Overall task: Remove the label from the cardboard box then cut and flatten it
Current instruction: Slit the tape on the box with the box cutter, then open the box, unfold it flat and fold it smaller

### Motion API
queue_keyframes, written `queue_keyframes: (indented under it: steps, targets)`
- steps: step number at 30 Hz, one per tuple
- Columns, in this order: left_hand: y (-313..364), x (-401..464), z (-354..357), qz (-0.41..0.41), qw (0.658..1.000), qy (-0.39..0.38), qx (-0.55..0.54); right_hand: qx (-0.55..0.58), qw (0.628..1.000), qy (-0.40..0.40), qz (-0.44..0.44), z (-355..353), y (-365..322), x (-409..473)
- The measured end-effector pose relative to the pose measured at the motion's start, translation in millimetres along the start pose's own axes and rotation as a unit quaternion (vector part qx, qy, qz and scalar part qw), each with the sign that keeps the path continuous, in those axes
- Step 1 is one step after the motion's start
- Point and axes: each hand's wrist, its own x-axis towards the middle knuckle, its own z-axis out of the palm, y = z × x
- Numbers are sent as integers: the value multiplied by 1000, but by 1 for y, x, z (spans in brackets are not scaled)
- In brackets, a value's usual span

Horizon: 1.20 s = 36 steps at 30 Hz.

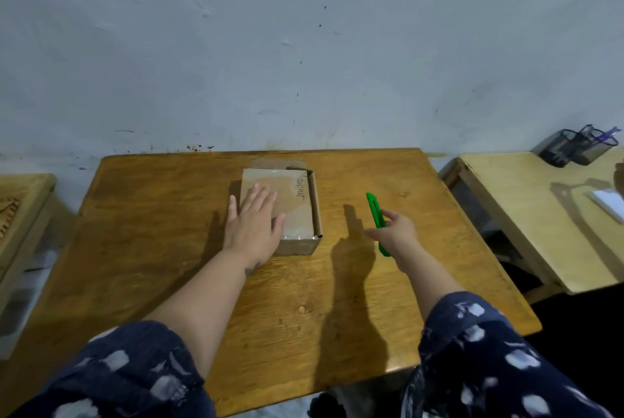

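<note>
Box (297, 211) under flat left hand (251, 225); right hand (396, 232) grips green cutter (375, 211).

One box (297, 205), one cutter (374, 211), two hands (253, 225).

I see a small brown cardboard box (299, 201) — taped shut, handwriting on top; a green cutter (375, 211) lies just right.
</note>
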Motion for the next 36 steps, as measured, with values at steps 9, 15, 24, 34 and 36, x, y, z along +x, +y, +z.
queue_keyframes:
  steps: [9,15,24,34,36]
  targets:
    - [5,2,18,-38,997,35,60,-198,966,155,-60,7,7,83]
    - [6,2,19,-50,996,45,60,-180,970,143,-77,18,19,108]
    - [8,-2,17,-59,996,35,65,-62,956,25,-285,73,-28,56]
    - [0,-7,10,-60,995,10,82,-65,981,-7,-182,81,-19,44]
    - [-4,-10,9,-62,994,5,88,-173,967,-4,-184,81,-11,43]
